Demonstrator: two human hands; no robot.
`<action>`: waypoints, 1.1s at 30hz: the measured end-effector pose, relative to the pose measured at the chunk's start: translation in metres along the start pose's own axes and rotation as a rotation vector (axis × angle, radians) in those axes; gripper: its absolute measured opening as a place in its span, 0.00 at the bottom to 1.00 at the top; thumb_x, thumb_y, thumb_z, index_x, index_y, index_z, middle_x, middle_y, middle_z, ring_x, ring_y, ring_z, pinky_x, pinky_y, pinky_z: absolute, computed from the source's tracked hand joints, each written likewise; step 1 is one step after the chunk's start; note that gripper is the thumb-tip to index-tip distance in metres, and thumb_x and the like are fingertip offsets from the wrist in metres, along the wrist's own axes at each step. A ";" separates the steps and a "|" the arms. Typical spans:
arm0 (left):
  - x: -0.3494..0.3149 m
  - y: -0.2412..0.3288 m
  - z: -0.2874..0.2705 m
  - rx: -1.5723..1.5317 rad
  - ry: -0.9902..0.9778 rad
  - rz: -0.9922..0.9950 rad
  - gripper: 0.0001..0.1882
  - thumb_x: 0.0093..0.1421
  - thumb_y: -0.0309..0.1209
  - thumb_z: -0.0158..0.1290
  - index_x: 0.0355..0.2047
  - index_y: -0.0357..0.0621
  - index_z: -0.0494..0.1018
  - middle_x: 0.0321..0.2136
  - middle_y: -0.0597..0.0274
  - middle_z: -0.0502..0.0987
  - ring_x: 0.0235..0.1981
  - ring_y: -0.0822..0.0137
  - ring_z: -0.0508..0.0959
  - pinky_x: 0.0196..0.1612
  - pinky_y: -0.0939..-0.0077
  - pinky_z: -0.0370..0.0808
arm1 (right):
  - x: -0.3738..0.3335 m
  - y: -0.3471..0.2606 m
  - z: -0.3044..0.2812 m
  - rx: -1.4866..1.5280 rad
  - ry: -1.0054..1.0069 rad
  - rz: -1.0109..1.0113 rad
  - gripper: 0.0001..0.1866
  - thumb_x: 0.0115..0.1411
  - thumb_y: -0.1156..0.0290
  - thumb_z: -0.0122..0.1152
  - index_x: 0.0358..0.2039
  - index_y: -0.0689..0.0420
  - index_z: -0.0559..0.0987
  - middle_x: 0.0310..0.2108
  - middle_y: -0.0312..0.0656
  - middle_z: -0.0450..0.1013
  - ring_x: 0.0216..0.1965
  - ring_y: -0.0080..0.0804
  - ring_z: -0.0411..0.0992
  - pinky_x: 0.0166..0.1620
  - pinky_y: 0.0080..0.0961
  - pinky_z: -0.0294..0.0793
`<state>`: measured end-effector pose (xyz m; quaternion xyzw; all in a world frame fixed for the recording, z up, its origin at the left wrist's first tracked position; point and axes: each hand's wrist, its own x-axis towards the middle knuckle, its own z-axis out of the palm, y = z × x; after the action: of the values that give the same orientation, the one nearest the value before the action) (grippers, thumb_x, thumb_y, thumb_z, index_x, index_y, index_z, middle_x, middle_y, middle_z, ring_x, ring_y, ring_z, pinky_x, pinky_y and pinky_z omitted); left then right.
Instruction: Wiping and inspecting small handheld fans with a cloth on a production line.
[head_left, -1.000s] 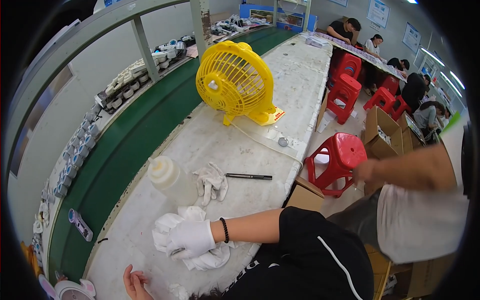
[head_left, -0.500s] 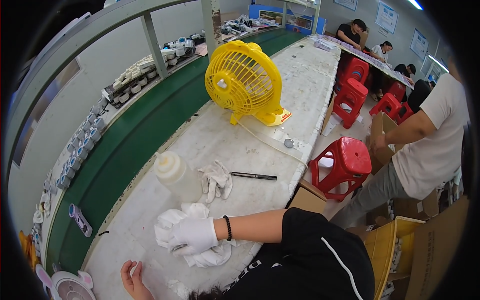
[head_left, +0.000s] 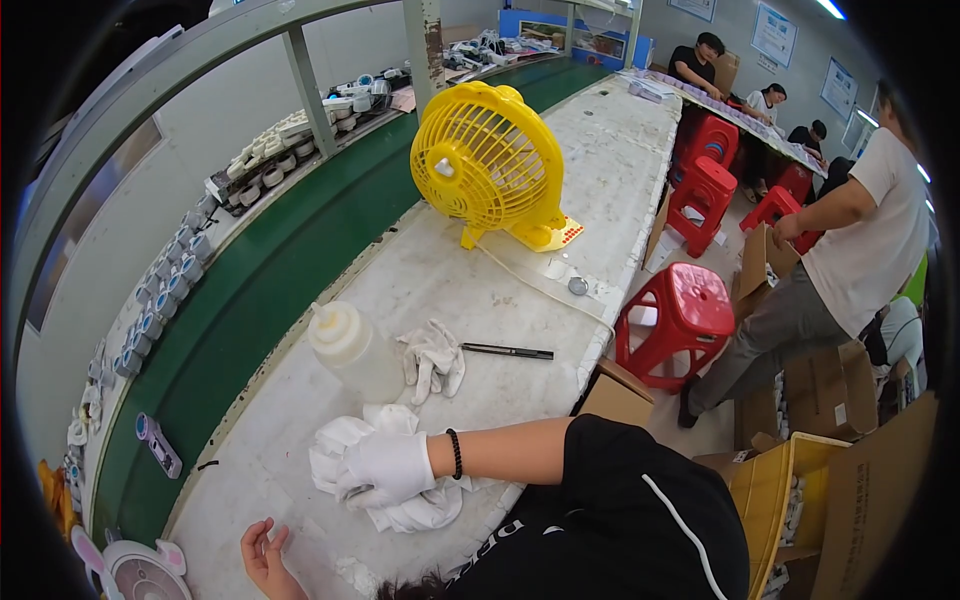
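Observation:
My right hand (head_left: 393,468), in a white glove, presses down on a crumpled white cloth (head_left: 428,508) on the worktable, its fingers curled into the folds. A dark beaded bracelet circles that wrist. My left hand (head_left: 266,560) is bare and held near the table's lower left, fingers loosely bent and apart, with nothing in them. Just beyond the cloth stand a translucent squeeze bottle (head_left: 352,350) and a limp white glove (head_left: 434,360). A black pen (head_left: 507,351) lies to their right. Farther off, a yellow desk fan (head_left: 490,160) stands upright with its cord trailing right.
A green conveyor belt (head_left: 265,265) runs along the left, carrying a small handheld device (head_left: 158,445). A rabbit-eared fan (head_left: 140,570) sits at the lower left. Red stools (head_left: 682,320), cartons (head_left: 830,395) and a yellow crate (head_left: 775,500) stand on the right, where a person (head_left: 860,230) bends.
My hands and the cloth have hardly moved. The handheld device on the belt has slid slightly toward me. On the right, the standing person and the carton have shifted, and the nearest stool has moved a little.

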<state>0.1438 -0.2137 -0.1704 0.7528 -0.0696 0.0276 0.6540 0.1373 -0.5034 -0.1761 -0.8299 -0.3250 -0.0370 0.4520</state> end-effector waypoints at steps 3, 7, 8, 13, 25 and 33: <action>0.001 -0.002 -0.004 -0.011 -0.036 0.028 0.12 0.60 0.19 0.44 0.45 0.33 0.69 0.44 0.54 0.73 0.52 0.62 0.72 0.54 0.65 0.74 | 0.000 -0.001 -0.003 -0.011 -0.055 0.003 0.11 0.57 0.62 0.59 0.36 0.54 0.82 0.32 0.45 0.78 0.34 0.47 0.75 0.38 0.38 0.73; 0.000 -0.001 -0.004 0.006 -0.037 0.033 0.12 0.60 0.19 0.44 0.44 0.33 0.69 0.44 0.53 0.73 0.52 0.62 0.72 0.54 0.64 0.74 | 0.000 -0.002 -0.003 0.012 -0.054 0.031 0.11 0.57 0.62 0.59 0.36 0.54 0.82 0.32 0.45 0.78 0.34 0.48 0.75 0.38 0.39 0.73; 0.000 0.000 -0.003 -0.001 -0.034 0.039 0.12 0.60 0.19 0.44 0.44 0.33 0.69 0.44 0.53 0.73 0.52 0.61 0.72 0.55 0.64 0.74 | 0.000 0.000 -0.003 0.011 -0.047 0.026 0.11 0.58 0.62 0.59 0.36 0.54 0.82 0.31 0.46 0.78 0.33 0.48 0.75 0.38 0.39 0.73; -0.001 0.001 -0.003 0.038 -0.040 0.029 0.12 0.59 0.19 0.44 0.43 0.32 0.70 0.45 0.52 0.73 0.52 0.61 0.72 0.57 0.65 0.73 | -0.001 -0.001 -0.003 0.009 -0.022 0.001 0.11 0.57 0.62 0.59 0.35 0.54 0.82 0.31 0.45 0.78 0.33 0.48 0.75 0.37 0.38 0.73; -0.001 0.003 0.000 0.142 -0.066 0.015 0.09 0.57 0.19 0.46 0.36 0.32 0.75 0.45 0.56 0.75 0.50 0.66 0.71 0.60 0.72 0.64 | 0.000 0.002 0.000 -0.005 -0.024 0.018 0.11 0.57 0.62 0.60 0.35 0.54 0.82 0.31 0.45 0.78 0.33 0.47 0.75 0.37 0.38 0.74; -0.001 0.000 -0.001 0.044 -0.054 -0.003 0.09 0.57 0.19 0.45 0.37 0.33 0.73 0.45 0.53 0.74 0.51 0.61 0.71 0.57 0.68 0.70 | 0.000 0.001 -0.003 -0.010 -0.050 0.025 0.10 0.57 0.62 0.60 0.35 0.52 0.82 0.30 0.45 0.78 0.33 0.47 0.75 0.37 0.38 0.74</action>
<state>0.1432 -0.2125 -0.1703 0.7677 -0.0857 0.0076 0.6351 0.1384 -0.5060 -0.1752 -0.8368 -0.3255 -0.0123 0.4400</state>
